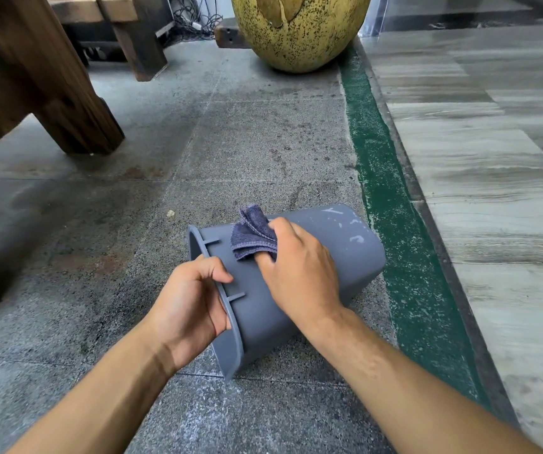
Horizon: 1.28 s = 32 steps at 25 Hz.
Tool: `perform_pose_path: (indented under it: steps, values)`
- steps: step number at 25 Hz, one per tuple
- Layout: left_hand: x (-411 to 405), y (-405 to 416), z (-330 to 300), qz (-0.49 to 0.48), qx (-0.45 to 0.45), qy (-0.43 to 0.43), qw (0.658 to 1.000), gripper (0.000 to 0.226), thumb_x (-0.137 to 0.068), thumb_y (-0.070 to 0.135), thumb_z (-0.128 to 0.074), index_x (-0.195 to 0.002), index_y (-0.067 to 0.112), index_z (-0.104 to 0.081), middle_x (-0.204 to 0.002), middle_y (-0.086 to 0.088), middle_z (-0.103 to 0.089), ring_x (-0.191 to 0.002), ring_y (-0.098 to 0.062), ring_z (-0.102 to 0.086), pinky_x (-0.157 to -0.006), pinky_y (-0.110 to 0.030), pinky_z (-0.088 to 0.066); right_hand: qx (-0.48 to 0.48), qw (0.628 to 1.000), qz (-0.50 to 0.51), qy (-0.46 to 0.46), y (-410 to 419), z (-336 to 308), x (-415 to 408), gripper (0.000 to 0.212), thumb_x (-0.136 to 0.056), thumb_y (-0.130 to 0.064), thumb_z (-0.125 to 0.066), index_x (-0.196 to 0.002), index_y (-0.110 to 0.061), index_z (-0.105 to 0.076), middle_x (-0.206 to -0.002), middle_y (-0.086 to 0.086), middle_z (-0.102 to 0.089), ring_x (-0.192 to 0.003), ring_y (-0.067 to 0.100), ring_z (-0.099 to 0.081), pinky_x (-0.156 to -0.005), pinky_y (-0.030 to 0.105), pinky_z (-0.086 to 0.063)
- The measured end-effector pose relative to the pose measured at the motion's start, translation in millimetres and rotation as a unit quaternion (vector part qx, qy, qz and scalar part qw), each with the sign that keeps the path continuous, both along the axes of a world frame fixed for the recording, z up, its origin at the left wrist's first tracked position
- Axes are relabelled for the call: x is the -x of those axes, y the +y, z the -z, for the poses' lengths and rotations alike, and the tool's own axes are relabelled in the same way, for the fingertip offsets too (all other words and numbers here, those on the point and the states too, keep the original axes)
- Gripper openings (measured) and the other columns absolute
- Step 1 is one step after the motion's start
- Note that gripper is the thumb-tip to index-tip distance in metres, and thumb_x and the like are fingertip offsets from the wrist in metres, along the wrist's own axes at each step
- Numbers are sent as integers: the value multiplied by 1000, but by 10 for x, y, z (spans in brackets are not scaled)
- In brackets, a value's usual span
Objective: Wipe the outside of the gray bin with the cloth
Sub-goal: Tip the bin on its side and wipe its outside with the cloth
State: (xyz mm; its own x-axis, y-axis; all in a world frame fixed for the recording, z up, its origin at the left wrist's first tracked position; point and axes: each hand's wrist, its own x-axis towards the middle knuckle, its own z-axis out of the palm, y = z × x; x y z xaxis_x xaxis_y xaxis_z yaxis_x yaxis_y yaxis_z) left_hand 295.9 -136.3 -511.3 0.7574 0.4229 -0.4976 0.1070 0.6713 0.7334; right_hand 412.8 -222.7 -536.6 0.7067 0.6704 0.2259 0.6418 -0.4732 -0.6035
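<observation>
The gray bin (pixel 345 247) lies on its side on the stone floor, its open mouth facing left and its base to the right. White smudges mark its upper wall near the base. My left hand (pixel 188 306) grips the bin's rim at the mouth, thumb on the outside. My right hand (pixel 299 270) presses a crumpled blue-purple cloth (pixel 252 234) against the bin's upper outer wall, close to the rim. Part of the cloth is hidden under my fingers.
A dark wooden bench leg (pixel 50 86) stands at the left. A large speckled yellow pot (pixel 299 31) sits at the back. A green strip (pixel 385 191) and a raised pale stone step (pixel 493 158) run along the right side.
</observation>
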Motion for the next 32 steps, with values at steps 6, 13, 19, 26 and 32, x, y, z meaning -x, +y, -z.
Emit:
perform_pose_path:
  steps: [6,13,19,26,32]
  values:
    - [29,1,2,-13,27,-13,999,65,-65,7,-30,-113,1,-74,-124,-21,-72,-101,-35,-73,-86,-59,-56,10,1000,20,-12,-21,52,-88,27,-91,-37,-60,-114,-23,-57,-113,3,-68,-105,35,-61,-82,43,-48]
    - [62,17,-9,-7,29,-11,999,58,-69,8,-33,-105,7,-78,-118,-17,-75,-94,-35,-75,-86,-62,-52,22,999,37,5,-46,106,-264,24,-92,-35,-58,-113,-23,-57,-114,3,-67,-107,35,-61,-84,43,-50]
    - [74,70,17,-9,16,5,1000,58,-69,10,-36,-113,9,-73,-106,-12,-77,-81,-30,-76,-74,-48,-61,30,998,55,-8,-31,176,-416,21,-92,-34,-58,-108,-22,-59,-112,4,-68,-106,34,-61,-85,43,-48]
    - [71,140,31,-44,-67,54,995,56,-50,-1,-47,-102,5,-67,-106,-18,-66,-90,-36,-63,-65,-41,-61,43,997,55,-29,90,238,-658,19,-91,-35,-61,-102,-20,-64,-103,7,-69,-97,34,-62,-78,41,-48]
    - [114,208,36,-66,-75,56,993,53,-50,-7,-37,-94,4,-66,-97,-19,-62,-81,-33,-65,-58,-40,-62,52,996,64,-33,87,316,-901,14,-91,-34,-61,-96,-21,-62,-93,6,-69,-83,32,-63,-68,38,-50]
